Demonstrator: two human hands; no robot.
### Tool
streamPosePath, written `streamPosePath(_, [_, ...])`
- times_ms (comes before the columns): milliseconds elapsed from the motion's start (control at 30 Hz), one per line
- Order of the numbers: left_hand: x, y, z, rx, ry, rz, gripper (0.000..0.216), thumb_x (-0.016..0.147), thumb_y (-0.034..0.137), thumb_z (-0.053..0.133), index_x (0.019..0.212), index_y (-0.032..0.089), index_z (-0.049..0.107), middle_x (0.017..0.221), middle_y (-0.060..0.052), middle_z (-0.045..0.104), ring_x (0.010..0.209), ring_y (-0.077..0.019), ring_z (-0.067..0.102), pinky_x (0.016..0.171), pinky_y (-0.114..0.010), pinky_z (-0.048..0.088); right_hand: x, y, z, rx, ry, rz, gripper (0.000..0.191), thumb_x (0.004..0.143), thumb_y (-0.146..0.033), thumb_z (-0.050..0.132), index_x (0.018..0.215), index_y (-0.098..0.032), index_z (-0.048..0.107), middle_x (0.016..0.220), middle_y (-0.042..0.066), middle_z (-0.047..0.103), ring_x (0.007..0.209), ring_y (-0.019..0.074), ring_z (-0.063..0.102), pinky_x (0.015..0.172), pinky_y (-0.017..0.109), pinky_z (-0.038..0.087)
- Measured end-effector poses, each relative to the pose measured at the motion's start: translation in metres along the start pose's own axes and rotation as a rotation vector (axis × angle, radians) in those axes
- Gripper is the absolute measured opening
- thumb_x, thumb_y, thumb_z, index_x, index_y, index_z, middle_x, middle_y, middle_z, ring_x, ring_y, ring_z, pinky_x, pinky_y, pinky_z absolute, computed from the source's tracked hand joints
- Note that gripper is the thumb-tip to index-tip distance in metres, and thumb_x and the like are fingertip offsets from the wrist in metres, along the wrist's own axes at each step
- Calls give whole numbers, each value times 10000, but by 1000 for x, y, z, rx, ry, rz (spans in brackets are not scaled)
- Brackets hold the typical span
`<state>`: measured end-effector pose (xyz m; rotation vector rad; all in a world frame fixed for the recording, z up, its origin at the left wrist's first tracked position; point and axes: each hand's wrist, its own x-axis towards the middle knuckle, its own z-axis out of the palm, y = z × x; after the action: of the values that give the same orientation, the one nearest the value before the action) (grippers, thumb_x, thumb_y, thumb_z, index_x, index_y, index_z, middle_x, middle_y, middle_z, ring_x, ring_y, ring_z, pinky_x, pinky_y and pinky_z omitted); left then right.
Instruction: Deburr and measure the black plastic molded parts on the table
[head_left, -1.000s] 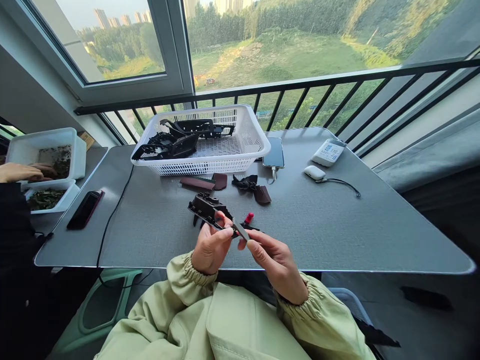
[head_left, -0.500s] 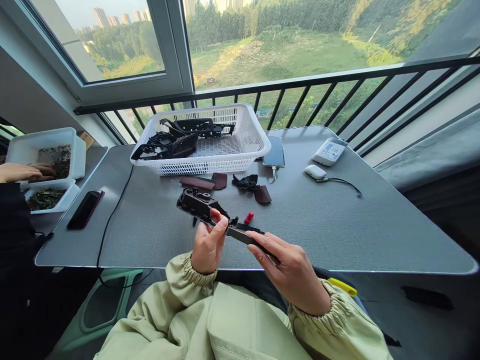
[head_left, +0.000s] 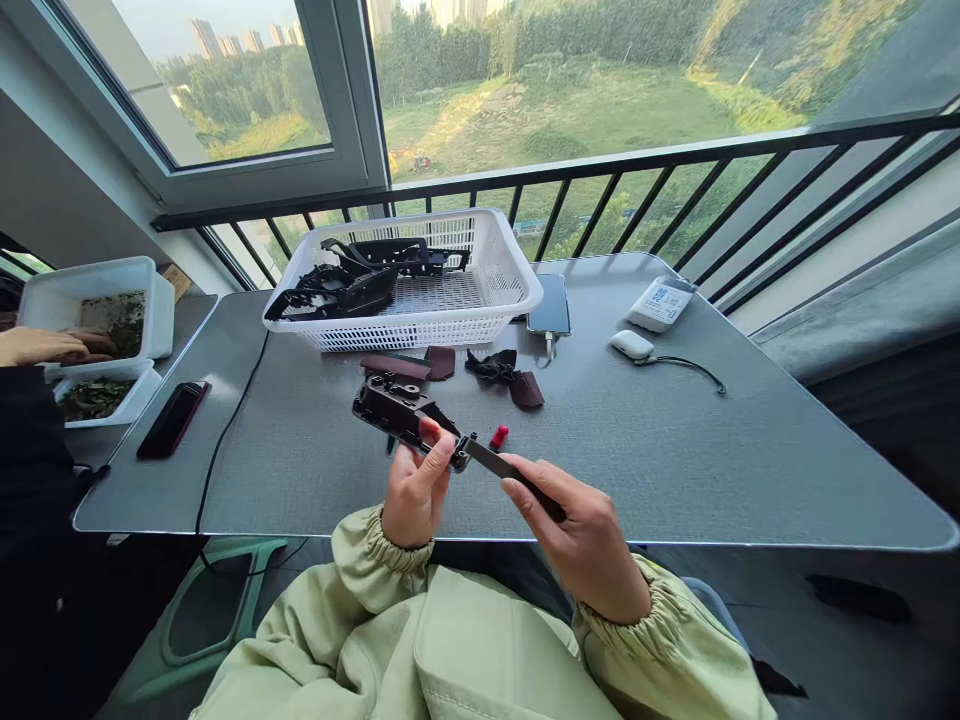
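Observation:
My left hand (head_left: 417,485) is closed around a long black plastic part (head_left: 397,405) with bosses and ribs, held tilted above the table. In my right hand (head_left: 581,530) is a flat dark strip (head_left: 517,477), gripped between thumb and fingers. Its far tip meets or overlaps the near end of the plastic part; whether they are joined, I cannot tell. Just beyond the strip, a small red piece (head_left: 499,436) lies on the table. Maroon scraps (head_left: 397,367) and a crumpled black scrap (head_left: 491,365) lie behind the plastic part.
A white basket (head_left: 405,332) with several black plastic parts stands at the back. A phone (head_left: 550,305) on a cable, a white box (head_left: 660,303) and a white case (head_left: 632,345) lie rightward. At left are another phone (head_left: 172,420), white tubs (head_left: 161,310) and another person's hand (head_left: 52,347).
My right hand has shifted the dark strip slightly; its tip now sits a little right of my left thumb and more of the plastic part's near end shows. My left hand is nearly still.

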<state>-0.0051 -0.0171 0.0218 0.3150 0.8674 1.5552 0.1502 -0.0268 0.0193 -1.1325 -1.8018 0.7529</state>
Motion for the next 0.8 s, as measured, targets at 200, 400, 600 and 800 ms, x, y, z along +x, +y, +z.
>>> streamPosePath(200, [1, 7, -5, -75, -207, -175, 378, 638, 253, 830, 913, 136, 600, 675, 40, 492, 642, -86, 493, 682, -250, 433, 0, 5, 10, 566, 3, 297, 343, 865, -465, 600, 1075, -200, 659, 746, 35, 684, 415, 68, 377, 372, 224, 313])
streamPosePath(400, [3, 7, -12, -49, -349, -278, 394, 675, 319, 807, 965, 127, 622, 686, 28, 522, 650, -108, 547, 678, -277, 468, 0, 6, 17, 864, -50, 359, 387, 826, -475, 646, 1131, -237, 632, 734, 2, 604, 398, 31, 236, 347, 212, 162])
streamPosePath(600, [5, 9, -7, 27, -351, -261, 455, 666, 315, 817, 1015, 119, 600, 654, 30, 576, 616, -102, 574, 623, -240, 487, -2, 9, 19, 882, -13, 372, 325, 834, -482, 631, 1052, -241, 634, 602, -51, 488, 408, 48, 225, 365, 208, 147])
streamPosePath(800, [-1, 8, -6, 80, -283, -243, 521, 605, 303, 850, 1012, 154, 560, 807, -7, 663, 675, -120, 639, 551, -196, 488, -2, 6, 20, 766, 123, 294, 302, 844, -455, 632, 1049, -234, 635, 593, -55, 448, 425, 58, 264, 369, 202, 194])
